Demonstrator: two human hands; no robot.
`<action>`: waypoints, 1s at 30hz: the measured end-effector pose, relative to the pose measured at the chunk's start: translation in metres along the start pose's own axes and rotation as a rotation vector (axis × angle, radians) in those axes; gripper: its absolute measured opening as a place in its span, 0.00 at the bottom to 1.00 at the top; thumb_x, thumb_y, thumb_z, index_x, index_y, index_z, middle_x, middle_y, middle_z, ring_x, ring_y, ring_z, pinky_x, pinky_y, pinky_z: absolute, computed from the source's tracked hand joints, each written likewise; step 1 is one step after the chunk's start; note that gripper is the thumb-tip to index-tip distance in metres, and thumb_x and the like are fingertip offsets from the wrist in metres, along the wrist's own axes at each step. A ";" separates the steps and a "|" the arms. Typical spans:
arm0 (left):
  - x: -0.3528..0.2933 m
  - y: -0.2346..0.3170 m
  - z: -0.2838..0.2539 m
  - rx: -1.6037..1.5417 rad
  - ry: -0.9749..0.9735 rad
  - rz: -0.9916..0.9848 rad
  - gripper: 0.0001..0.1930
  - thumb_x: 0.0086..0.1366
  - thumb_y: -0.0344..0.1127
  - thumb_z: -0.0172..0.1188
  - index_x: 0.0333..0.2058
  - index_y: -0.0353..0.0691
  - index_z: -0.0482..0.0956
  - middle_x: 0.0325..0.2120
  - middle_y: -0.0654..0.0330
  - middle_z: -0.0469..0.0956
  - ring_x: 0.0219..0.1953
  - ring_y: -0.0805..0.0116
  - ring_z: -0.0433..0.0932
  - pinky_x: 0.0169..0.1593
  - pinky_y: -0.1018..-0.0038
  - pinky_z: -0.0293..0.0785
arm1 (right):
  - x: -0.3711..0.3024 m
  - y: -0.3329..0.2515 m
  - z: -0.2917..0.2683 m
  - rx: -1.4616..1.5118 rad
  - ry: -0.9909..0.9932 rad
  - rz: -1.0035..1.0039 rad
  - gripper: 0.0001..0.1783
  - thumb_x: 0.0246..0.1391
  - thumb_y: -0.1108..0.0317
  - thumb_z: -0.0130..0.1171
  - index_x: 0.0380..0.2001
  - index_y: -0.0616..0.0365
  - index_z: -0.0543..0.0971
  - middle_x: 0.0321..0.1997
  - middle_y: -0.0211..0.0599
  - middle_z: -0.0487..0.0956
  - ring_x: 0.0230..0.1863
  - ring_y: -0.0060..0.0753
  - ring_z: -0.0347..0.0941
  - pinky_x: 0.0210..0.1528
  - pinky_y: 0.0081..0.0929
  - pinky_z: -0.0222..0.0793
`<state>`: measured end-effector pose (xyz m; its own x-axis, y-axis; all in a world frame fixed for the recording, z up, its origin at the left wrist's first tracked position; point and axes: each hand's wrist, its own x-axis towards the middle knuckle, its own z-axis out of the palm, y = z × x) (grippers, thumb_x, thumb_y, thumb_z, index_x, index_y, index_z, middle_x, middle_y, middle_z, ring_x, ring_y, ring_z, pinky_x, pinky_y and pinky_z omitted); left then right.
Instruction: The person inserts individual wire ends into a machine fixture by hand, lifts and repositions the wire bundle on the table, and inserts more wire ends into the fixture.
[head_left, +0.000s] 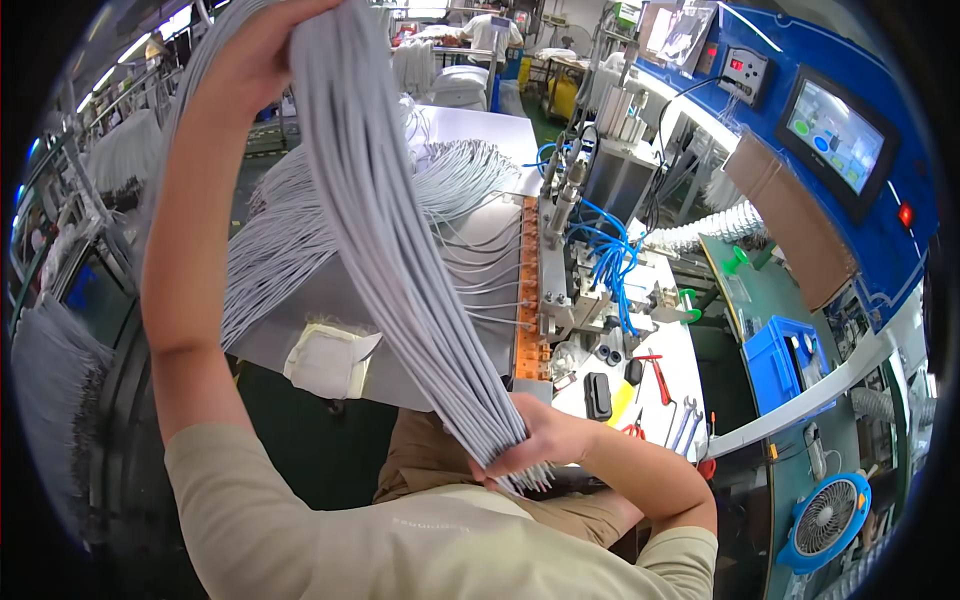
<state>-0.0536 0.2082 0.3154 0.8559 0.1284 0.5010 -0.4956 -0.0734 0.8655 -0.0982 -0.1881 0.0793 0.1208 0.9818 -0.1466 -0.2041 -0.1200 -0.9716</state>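
Observation:
A thick bundle of grey cables (385, 230) hangs slantwise in front of me, from the upper left down to my lap. Raised high at the top left, my left hand (262, 52) is closed around its upper part. My right hand (535, 440) grips the bundle close to its lower end, where the cable tips stick out below the fingers. Behind the bundle, more grey cables (285, 240) lie spread over the worktable. Several single cables run from there into an orange fixture strip (530, 290) on the machine.
A pale square pad (330, 360) lies at the table's near edge. To the right are red-handled pliers (655, 375), a black oblong part (597, 396) and wrenches (688, 420). Beyond stand a blue bin (775, 365), a blue fan (825, 520) and a touchscreen (838, 140).

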 end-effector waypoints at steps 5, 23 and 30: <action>0.040 -0.111 0.070 -0.256 0.043 -0.206 0.19 0.61 0.42 0.68 0.43 0.33 0.80 0.37 0.56 0.84 0.35 0.66 0.84 0.39 0.70 0.82 | 0.025 0.033 -0.008 0.125 0.305 -0.013 0.23 0.45 0.76 0.67 0.46 0.62 0.73 0.37 0.40 0.81 0.36 0.33 0.80 0.39 0.32 0.77; -0.021 -0.376 0.034 -0.195 -0.079 -0.811 0.16 0.57 0.34 0.71 0.39 0.30 0.80 0.35 0.56 0.83 0.34 0.65 0.83 0.40 0.72 0.81 | -0.029 0.112 -0.030 -0.080 -0.062 0.856 0.25 0.62 0.55 0.60 0.53 0.63 0.72 0.41 0.43 0.84 0.33 0.36 0.83 0.36 0.30 0.79; -0.013 -0.346 -0.001 0.154 -0.169 -0.763 0.14 0.55 0.29 0.69 0.38 0.29 0.79 0.32 0.58 0.82 0.34 0.68 0.82 0.39 0.71 0.80 | 0.042 -0.030 -0.078 -1.216 0.307 0.379 0.14 0.59 0.54 0.56 0.40 0.52 0.78 0.35 0.41 0.82 0.38 0.49 0.79 0.41 0.45 0.74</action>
<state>0.1063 0.2327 0.0094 0.9679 0.0472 -0.2470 0.2514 -0.1634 0.9540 -0.0115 -0.1549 0.0882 0.4982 0.8036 -0.3257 0.7077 -0.5939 -0.3827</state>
